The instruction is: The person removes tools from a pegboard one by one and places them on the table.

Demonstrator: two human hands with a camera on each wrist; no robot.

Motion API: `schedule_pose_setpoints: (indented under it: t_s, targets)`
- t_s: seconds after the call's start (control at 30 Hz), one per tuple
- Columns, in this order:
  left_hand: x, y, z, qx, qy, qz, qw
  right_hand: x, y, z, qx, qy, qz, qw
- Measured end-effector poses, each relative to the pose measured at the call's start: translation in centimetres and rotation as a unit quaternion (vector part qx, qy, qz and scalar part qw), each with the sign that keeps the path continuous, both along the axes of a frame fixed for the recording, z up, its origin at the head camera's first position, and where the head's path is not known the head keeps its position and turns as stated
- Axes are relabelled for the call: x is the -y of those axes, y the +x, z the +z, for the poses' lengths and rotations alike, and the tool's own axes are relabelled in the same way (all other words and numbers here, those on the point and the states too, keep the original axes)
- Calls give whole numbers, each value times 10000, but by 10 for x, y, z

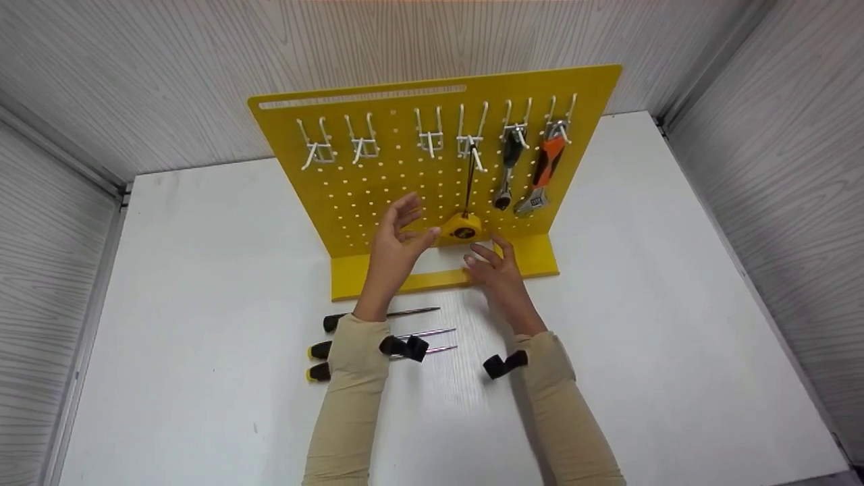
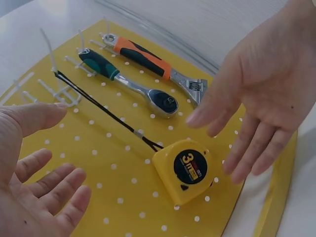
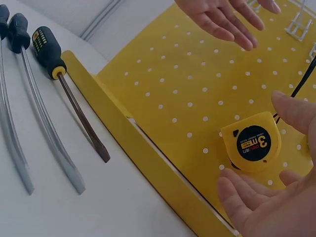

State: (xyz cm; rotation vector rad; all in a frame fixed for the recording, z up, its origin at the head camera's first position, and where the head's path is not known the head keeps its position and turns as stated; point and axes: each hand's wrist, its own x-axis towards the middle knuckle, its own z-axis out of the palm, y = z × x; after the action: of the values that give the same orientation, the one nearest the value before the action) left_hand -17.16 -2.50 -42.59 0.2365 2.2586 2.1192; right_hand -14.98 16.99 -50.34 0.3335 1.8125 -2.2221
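Note:
A yellow tape measure [image 1: 463, 227] hangs by its black cord from a white hook on the yellow pegboard [image 1: 378, 196]. My left hand [image 1: 398, 246] is beside it on the left, fingers loosely spread and holding nothing. To its lower right is my right hand [image 1: 498, 273], also relaxed around no object. In the left wrist view the tape measure [image 2: 185, 170] lies against the board between both hands, apart from the left fingers. The right wrist view shows the tape measure [image 3: 252, 143] close to the right thumb and fingers, with no grip on it.
A ratchet wrench [image 1: 509, 165] and an orange-handled adjustable wrench [image 1: 543, 169] hang at the board's right. Bare white hooks [image 1: 361, 145] line its upper left. Several screwdrivers [image 3: 49, 54] lie on the white table [image 1: 202, 304] before the board's base, partly under the left forearm.

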Motion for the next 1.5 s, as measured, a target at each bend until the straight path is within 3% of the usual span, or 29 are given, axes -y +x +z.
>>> schedule_pose_setpoints:
  t_s: [0.4, 0.67, 0.83, 1.03, 1.5]
  targets:
    - [-24, -19, 9, -150, 101, -36, 9998, 10, -19, 2, 69, 317, 14, 9995]
    - [-37, -27, 18, -132, -63, -320, 9994, 15, -24, 3, -81, -49, -169, 9998]
    - [-41, -30, 25, -191, -370, -496, 9979, 18, -24, 2, -219, 122, -175, 9995]
    - [-44, -31, 29, -270, -533, -616, 9963, 21, -22, 0, -265, -167, -244, 9992]
    - [-47, -28, 34, -326, -462, -605, 9966, 25, -15, 1, -275, 244, -233, 9991]
